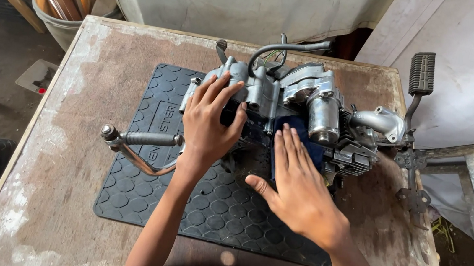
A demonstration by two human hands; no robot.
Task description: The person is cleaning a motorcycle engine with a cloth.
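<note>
Head view shows the left hand (209, 125) spread flat on the engine (287, 106), seemingly steadying it on the rubber mat (205, 206), while the right hand (296, 184), fingers straight and gripping nothing, presses a blue cloth (301, 140) against its casing.

Engine (305, 108) sits on mat (222, 208), mat on table (62, 149). Left hand (208, 121) on engine's left end, right hand (296, 184) on cloth (307, 147) in front. Kick lever (141, 140) lies left.
</note>
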